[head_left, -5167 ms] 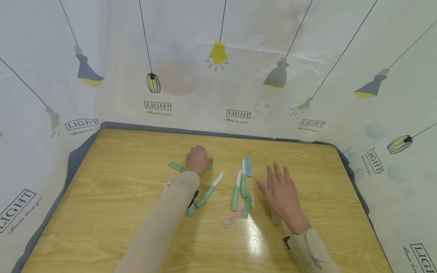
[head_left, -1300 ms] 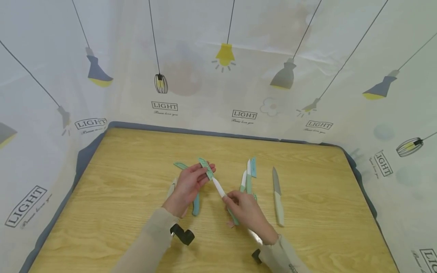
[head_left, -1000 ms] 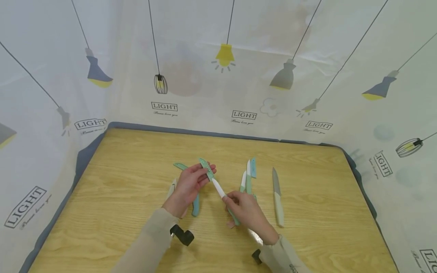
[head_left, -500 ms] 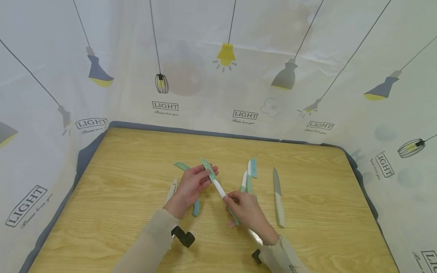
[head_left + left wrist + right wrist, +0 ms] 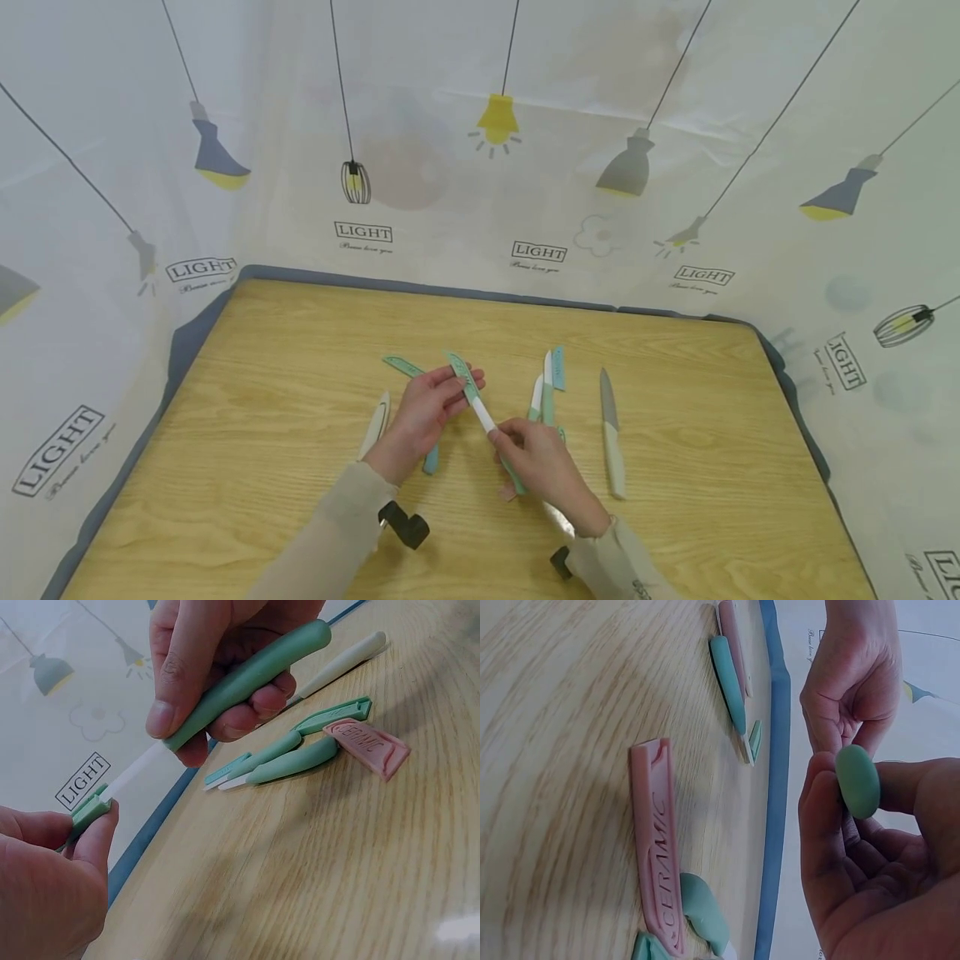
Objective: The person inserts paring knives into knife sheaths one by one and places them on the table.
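Note:
My left hand (image 5: 420, 412) pinches a green blade sheath (image 5: 462, 375) between thumb and fingers, above the middle of the table. In my right hand (image 5: 551, 462) is a paring knife (image 5: 251, 675) with a green handle and white blade, gripped near the blade's base. The blade points up and away, its tip end inside the sheath's mouth, and a stretch of white still shows between the two hands. The right wrist view looks at the handle's rounded butt end-on.
Two more green-handled knives lie beside a blue sheath (image 5: 558, 369), with a pink sheath (image 5: 367, 748) and green sheath (image 5: 334, 715) nearby. Rightward lies a grey-bladed knife (image 5: 612, 458). Near my left hand are another green sheath (image 5: 402, 366), a blue handle (image 5: 431, 461) and a whitish piece (image 5: 377, 422).
Earlier the left hand reached down at the table and the right lay over the grey-bladed knife. Since then both came together with paring knife and sheath; lately the sheath has slid farther down the blade.

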Motion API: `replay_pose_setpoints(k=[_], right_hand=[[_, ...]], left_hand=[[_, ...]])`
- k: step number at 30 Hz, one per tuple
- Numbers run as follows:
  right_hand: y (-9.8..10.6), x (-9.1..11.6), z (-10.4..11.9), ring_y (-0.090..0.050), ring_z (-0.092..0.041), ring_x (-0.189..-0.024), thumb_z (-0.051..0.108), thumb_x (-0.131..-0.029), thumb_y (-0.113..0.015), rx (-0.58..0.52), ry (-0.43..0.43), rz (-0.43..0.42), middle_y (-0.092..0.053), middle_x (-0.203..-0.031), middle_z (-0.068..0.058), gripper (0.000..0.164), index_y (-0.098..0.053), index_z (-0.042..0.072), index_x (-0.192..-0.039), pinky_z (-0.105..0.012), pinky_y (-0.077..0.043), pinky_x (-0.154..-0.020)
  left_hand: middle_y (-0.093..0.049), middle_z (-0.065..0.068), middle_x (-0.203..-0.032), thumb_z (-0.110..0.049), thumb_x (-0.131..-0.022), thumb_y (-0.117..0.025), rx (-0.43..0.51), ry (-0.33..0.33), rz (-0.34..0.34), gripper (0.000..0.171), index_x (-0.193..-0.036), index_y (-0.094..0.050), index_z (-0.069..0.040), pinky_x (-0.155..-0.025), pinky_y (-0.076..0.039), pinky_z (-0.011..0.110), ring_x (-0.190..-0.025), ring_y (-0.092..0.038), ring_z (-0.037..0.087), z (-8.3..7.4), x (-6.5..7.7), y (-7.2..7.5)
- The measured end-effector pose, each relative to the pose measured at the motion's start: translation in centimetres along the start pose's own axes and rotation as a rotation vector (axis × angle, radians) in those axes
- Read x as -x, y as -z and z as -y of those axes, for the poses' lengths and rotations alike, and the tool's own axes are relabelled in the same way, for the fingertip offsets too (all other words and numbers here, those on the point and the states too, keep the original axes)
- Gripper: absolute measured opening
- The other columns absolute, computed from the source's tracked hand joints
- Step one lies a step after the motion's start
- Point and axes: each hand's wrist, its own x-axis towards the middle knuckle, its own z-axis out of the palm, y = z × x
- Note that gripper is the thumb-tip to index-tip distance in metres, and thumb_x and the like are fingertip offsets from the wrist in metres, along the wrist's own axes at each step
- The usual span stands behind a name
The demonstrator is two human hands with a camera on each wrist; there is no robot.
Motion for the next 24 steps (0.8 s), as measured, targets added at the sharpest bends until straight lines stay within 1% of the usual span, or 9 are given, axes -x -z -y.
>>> replay_pose_setpoints(k=[5, 9, 12, 18, 24], right_hand=[[-0.08, -0.16, 0.18, -0.055, -0.006, -0.044, 0.032, -0.1, -0.052, 0.042, -0.005, -0.017, -0.068, -0.074, -0.005, 0.035, -0.068, 0.001, -0.103, -0.017, -0.042, -0.035], [-0.01, -0.28, 0.42, -0.055, -0.005, -0.048, 0.031, -0.1, -0.052, 0.055, -0.012, -0.023, -0.068, -0.073, -0.002, 0.032, -0.069, 0.004, -0.1, -0.018, -0.04, -0.037], [0.08, -0.36, 0.53, -0.053, -0.005, -0.047, 0.031, -0.1, -0.052, 0.054, -0.011, -0.025, -0.068, -0.073, -0.002, 0.032, -0.069, 0.003, -0.1, -0.017, -0.038, -0.037], [0.15, -0.48, 0.71, -0.041, -0.003, -0.042, 0.03, -0.1, -0.053, 0.046, -0.002, -0.043, -0.068, -0.072, -0.002, 0.034, -0.069, 0.001, -0.099, -0.016, -0.03, -0.035], [0.12, -0.6, 0.77, -0.042, -0.005, -0.042, 0.033, -0.1, -0.051, 0.04, -0.008, -0.052, -0.068, -0.073, -0.003, 0.037, -0.069, 0.0, -0.1, -0.017, -0.032, -0.035]], left_hand=[[-0.058, 0.022, -0.13, 0.001, -0.098, -0.048, -0.001, 0.006, 0.002, 0.043, -0.139, -0.041, 0.013, -0.092, -0.05, 0.029, -0.116, -0.059, 0.025, 0.04, 0.22, -0.19], [-0.057, 0.022, -0.13, 0.001, -0.099, -0.048, 0.0, 0.008, 0.005, 0.042, -0.139, -0.042, 0.012, -0.093, -0.05, 0.028, -0.117, -0.058, 0.025, 0.09, 0.35, -0.29], [-0.057, 0.022, -0.13, 0.001, -0.099, -0.048, -0.005, 0.002, 0.004, 0.042, -0.139, -0.042, 0.012, -0.093, -0.05, 0.028, -0.117, -0.058, 0.025, 0.12, 0.37, -0.37], [-0.058, 0.023, -0.129, 0.001, -0.099, -0.048, -0.001, 0.001, 0.002, 0.043, -0.139, -0.041, 0.013, -0.093, -0.05, 0.028, -0.117, -0.058, 0.025, 0.08, 0.34, -0.56], [-0.058, 0.023, -0.128, 0.002, -0.098, -0.049, 0.0, -0.003, 0.013, 0.042, -0.138, -0.042, 0.014, -0.093, -0.05, 0.028, -0.116, -0.058, 0.026, 0.1, 0.38, -0.72]])
